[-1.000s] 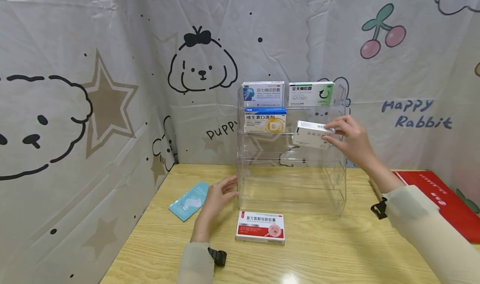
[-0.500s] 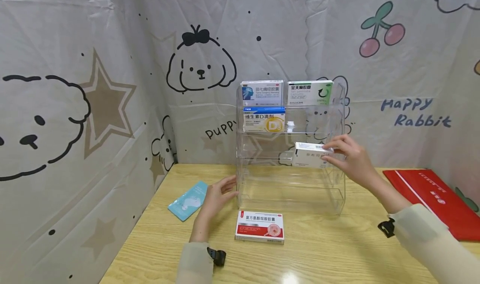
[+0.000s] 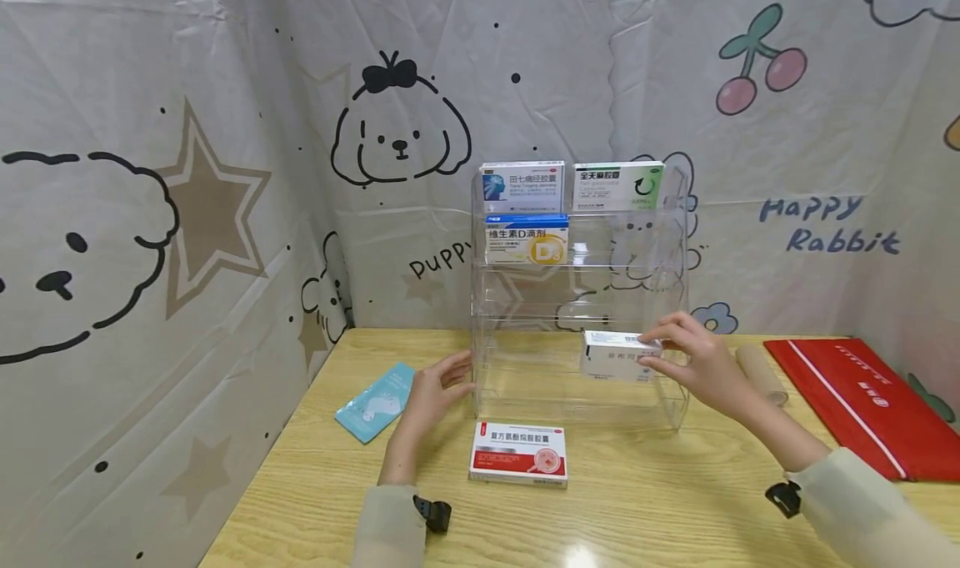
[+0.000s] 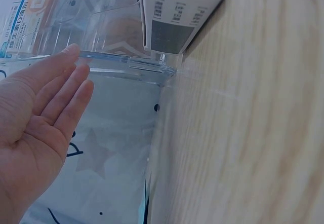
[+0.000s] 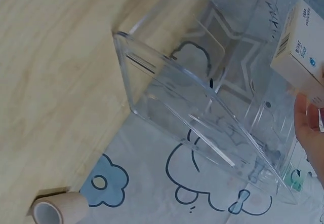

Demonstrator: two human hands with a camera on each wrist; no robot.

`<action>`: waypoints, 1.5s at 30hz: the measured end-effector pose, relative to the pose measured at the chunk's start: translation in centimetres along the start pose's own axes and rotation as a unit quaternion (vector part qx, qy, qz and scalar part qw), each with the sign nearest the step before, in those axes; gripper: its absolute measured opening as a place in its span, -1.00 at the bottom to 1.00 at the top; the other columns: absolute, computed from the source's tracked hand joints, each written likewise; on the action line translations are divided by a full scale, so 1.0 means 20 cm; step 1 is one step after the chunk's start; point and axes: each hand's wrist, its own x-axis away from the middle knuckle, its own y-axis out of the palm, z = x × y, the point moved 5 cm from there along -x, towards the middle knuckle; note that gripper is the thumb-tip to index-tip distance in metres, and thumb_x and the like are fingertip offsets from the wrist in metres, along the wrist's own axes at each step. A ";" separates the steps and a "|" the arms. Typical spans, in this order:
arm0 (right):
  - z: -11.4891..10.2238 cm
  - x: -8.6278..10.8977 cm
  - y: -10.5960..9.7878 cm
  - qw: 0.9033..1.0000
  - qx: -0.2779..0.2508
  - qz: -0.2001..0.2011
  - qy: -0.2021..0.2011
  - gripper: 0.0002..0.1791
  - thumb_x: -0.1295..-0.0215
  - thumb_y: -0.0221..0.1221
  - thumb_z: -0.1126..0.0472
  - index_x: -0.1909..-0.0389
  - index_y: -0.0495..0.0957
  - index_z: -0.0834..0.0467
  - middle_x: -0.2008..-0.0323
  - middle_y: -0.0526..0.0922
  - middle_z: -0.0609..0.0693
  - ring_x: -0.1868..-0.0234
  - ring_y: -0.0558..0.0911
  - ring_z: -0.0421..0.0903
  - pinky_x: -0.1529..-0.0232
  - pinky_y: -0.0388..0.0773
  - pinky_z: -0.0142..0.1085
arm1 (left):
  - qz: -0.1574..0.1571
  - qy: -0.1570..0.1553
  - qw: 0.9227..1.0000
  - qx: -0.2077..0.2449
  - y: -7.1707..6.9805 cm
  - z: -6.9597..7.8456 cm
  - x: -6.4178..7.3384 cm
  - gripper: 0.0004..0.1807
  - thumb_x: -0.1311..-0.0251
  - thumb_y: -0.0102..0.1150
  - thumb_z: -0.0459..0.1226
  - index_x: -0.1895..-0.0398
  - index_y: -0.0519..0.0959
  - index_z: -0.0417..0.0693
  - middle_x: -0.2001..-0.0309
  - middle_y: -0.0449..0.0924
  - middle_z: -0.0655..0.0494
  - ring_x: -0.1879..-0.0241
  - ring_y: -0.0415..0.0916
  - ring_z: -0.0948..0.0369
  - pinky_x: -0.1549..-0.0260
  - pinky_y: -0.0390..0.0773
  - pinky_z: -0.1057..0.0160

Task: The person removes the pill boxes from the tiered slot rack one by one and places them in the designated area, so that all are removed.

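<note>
Behind the clear rack (image 3: 540,384) hangs a pale printed cloth (image 3: 540,92), and wood-grain tabletop (image 3: 637,510) lies under it. At the rack's lower right, the right hand (image 3: 701,364) pinches a white box (image 3: 611,359) by its right end, thumb opposite fingers; whether the box touches the rack cannot be told. At the rack's left edge, the left hand (image 3: 435,397) has its fingers extended, fingertips against the side, holding nothing. Three boxes (image 3: 527,240) fill places on the rack's upper tiers. A red-and-white box (image 3: 519,454) lies before the rack, a turquoise packet (image 3: 375,403) to its left.
</note>
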 end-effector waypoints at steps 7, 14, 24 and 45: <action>-0.03 0.09 0.04 1.000 -0.021 -0.007 -0.021 -0.47 0.41 0.48 0.55 0.27 0.67 0.15 0.27 0.57 0.03 0.26 0.52 -0.33 0.18 0.52 -0.74 | -0.003 0.001 1.000 -0.001 0.00 0.00 0.00 -0.41 -0.13 0.30 -0.47 -0.29 0.47 -0.19 -0.18 0.58 -0.19 -0.16 0.59 -0.06 -0.11 0.68 0.27; -0.07 0.16 0.06 0.999 -0.031 -0.029 -0.004 -0.49 0.36 0.49 0.53 0.28 0.66 0.11 0.27 0.56 -0.03 0.24 0.52 -0.34 0.16 0.55 -0.75 | -0.006 0.015 1.000 0.001 0.00 0.00 0.00 -0.42 -0.13 0.29 -0.49 -0.28 0.45 -0.26 -0.18 0.57 -0.26 -0.16 0.57 -0.10 -0.12 0.68 0.23; -0.11 0.27 0.10 0.995 -0.053 -0.076 0.029 -0.53 0.25 0.48 0.51 0.26 0.63 0.08 0.26 0.54 -0.07 0.23 0.53 -0.38 0.27 0.63 -0.68 | -0.007 0.003 1.000 0.002 0.00 0.00 0.00 -0.41 -0.15 0.28 -0.49 -0.30 0.45 -0.22 -0.19 0.57 -0.23 -0.18 0.57 -0.07 -0.13 0.67 0.25; -0.11 0.39 0.18 0.976 -0.103 -0.156 0.115 -0.71 0.00 0.42 0.38 0.29 0.60 0.03 0.26 0.55 -0.08 0.17 0.52 -0.46 0.35 0.73 -0.47 | -0.005 -0.002 1.000 0.006 0.00 0.00 0.00 -0.42 -0.15 0.27 -0.49 -0.30 0.45 -0.21 -0.18 0.58 -0.22 -0.17 0.57 -0.07 -0.13 0.67 0.24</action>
